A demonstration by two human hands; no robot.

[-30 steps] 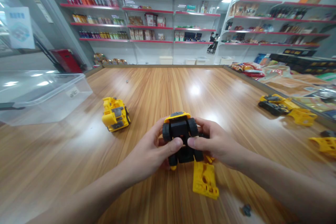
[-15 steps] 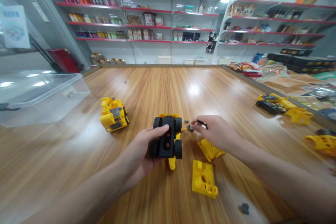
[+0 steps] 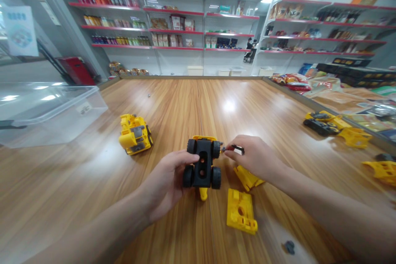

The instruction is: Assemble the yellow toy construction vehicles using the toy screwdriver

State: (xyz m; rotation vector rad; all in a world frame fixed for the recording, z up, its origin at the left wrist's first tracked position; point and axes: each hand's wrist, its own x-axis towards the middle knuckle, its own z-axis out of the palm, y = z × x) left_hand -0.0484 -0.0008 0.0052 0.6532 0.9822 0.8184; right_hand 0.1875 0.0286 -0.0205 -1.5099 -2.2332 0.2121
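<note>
My left hand point(image 3: 171, 173) is closed around a toy truck chassis point(image 3: 202, 163), its black underside and wheels turned toward me. Yellow parts of the toy show above and below the chassis. To its right, my right hand point(image 3: 255, 154) holds a short, slim black piece point(image 3: 237, 148) between its fingers. The fingertips of that hand are at a small grey part point(image 3: 223, 149); whether they grip it I cannot tell. Below my right hand lies a yellow toy part point(image 3: 247, 178), partly covered by it. Nearer to me is a flat yellow body part point(image 3: 241, 211).
A yellow toy vehicle point(image 3: 135, 135) stands on the left, near a clear plastic bin point(image 3: 68, 119). Farther right are a tracked yellow toy point(image 3: 323, 123) and another yellow toy part point(image 3: 380, 171). A small grey part point(image 3: 289, 247) lies near the front. Stocked shelves stand beyond the table.
The chassis has shifted slightly right, closer to my right hand. My left thumb has slid from the middle of the underside to its left edge. My right fingertips are now at a small grey part.
</note>
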